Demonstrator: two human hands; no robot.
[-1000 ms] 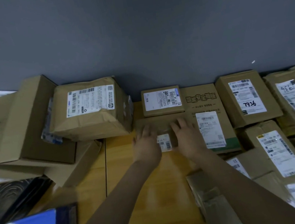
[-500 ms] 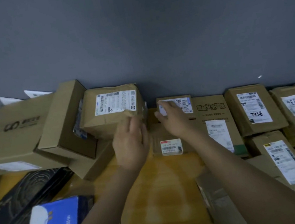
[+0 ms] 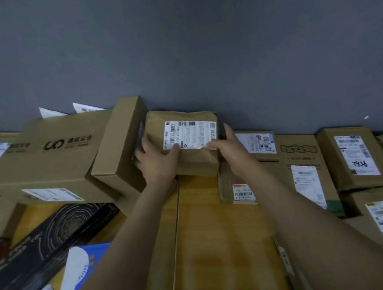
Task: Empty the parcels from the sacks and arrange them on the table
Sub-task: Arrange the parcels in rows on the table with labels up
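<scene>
A brown paper-wrapped parcel (image 3: 195, 164) with a white label sits by the grey wall at the back of the wooden table (image 3: 222, 251). My left hand (image 3: 157, 160) grips its left side, thumb on the label's lower edge. My right hand (image 3: 229, 150) grips its right side, fingers wrapped behind the right edge. A flat brown parcel (image 3: 235, 189) with a small red-topped label lies just right of it, under my right forearm. A small labelled box (image 3: 258, 143) sits behind that one.
Tilted cardboard boxes (image 3: 117, 150) and a long carton (image 3: 57, 158) crowd the left. A black box (image 3: 49, 241) and a blue-and-white package (image 3: 80, 271) lie at lower left. Labelled parcels (image 3: 355, 158) fill the right side up to the wall.
Both hands left the flat parcel and moved up-left onto the wrapped parcel, now holding it from both sides. The view has shifted left.
</scene>
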